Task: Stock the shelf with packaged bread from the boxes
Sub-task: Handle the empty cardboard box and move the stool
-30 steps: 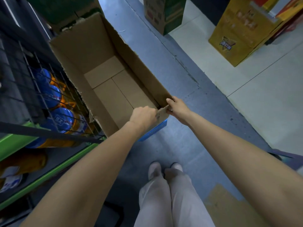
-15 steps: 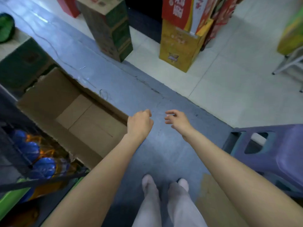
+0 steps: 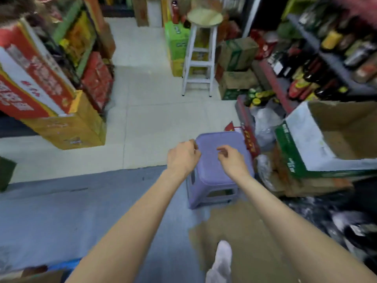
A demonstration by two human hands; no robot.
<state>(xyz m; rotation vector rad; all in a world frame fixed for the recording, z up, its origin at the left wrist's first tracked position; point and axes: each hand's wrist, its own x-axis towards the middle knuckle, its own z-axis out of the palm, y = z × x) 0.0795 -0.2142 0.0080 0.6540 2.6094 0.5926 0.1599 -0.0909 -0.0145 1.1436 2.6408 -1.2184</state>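
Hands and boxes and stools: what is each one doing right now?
left hand: loosely curled, holding nothing
right hand: loosely curled, holding nothing
purple stool: upright, nothing on its seat
white stool: upright, seat bare
open box: flaps open, tilted, looks empty where visible
yellow box: closed, on the floor

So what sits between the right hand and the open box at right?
In the head view, between the right hand and the open box: the purple stool's edge, red packaging.
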